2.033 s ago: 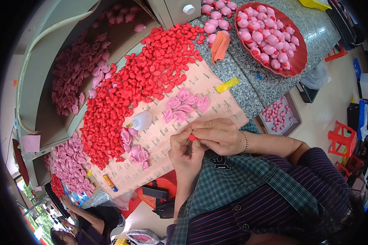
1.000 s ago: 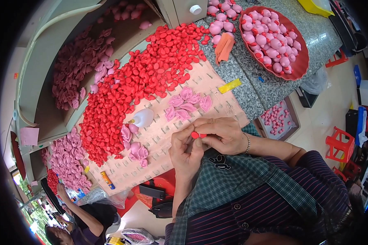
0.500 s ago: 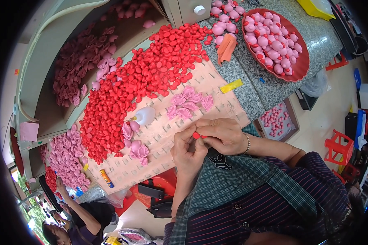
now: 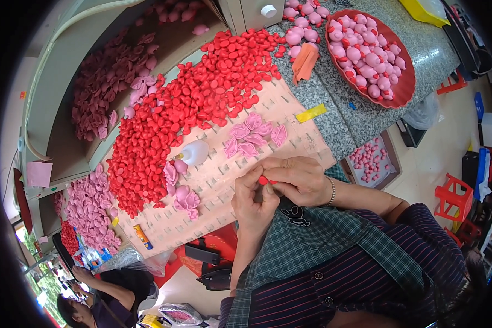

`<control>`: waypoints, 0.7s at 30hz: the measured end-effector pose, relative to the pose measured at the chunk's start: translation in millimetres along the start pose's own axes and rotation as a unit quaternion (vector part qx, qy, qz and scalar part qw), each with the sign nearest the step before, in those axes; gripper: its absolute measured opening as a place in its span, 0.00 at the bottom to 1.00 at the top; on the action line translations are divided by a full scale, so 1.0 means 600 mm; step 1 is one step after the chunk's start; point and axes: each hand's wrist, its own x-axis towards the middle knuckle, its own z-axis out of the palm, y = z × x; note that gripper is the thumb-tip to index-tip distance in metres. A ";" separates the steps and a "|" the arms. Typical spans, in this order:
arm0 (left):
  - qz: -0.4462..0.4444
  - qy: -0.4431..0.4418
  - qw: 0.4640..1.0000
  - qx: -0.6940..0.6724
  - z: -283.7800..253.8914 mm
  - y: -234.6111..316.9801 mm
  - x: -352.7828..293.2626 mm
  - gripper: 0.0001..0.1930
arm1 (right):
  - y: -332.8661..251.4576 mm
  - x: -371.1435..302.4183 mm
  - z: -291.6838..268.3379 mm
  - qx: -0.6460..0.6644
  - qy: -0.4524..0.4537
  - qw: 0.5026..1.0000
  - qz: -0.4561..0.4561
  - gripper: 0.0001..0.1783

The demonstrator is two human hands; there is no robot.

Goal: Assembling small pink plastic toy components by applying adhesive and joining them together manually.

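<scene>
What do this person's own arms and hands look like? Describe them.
The left hand and right hand are ungloved; the right has a slim, beaded-looking metallic bracelet at its wrist. The right forearm is bare up to a dark fabric sleeve with thin reddish stripes.

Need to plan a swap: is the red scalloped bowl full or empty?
Largely full: the red scalloped bowl holds heaped pink pieces, with bare red wall showing along its right side.

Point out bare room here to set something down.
The pink mat is bare between the white bottle, pink petal pieces and left hand. The grey counter is mostly bare between the yellow strip and red bowl. The red heap crowds the mat's upper left.
</scene>
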 end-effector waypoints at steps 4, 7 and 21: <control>-0.011 -0.031 0.999 0.027 -0.001 0.005 -0.001 0.16 | 0.001 0.001 0.000 0.002 0.002 1.000 -0.006 0.17; -0.010 -0.028 0.999 0.019 0.001 0.005 -0.002 0.16 | 0.001 0.001 0.001 0.005 0.003 1.000 -0.010 0.17; -0.014 -0.032 0.999 0.015 -0.003 0.009 -0.003 0.15 | -0.002 0.002 -0.003 0.004 -0.007 1.000 -0.009 0.18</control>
